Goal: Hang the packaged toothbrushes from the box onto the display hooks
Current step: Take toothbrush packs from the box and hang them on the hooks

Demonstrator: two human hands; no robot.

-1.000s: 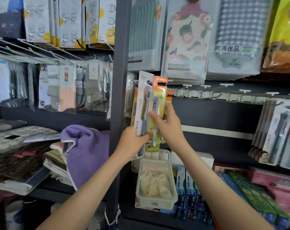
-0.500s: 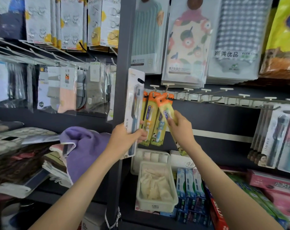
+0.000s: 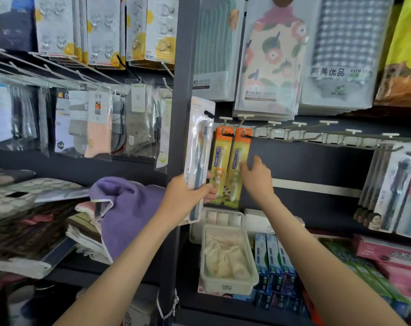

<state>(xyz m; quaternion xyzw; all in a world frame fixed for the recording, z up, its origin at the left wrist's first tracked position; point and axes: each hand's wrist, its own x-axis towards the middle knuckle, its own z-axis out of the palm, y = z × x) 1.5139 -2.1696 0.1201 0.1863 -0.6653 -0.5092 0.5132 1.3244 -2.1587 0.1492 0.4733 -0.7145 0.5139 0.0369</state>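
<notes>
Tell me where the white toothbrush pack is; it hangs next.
Head view: the white toothbrush pack, gripped by the left hand, left of hanging orange packs.

Checked towel pack (image 3: 340, 74): "尚美优品", perhaps "BATH TOWEL".

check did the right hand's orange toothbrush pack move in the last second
Yes: the orange toothbrush pack went from in front of the hook rail back onto it, where it hangs, right hand at its edge.
</notes>
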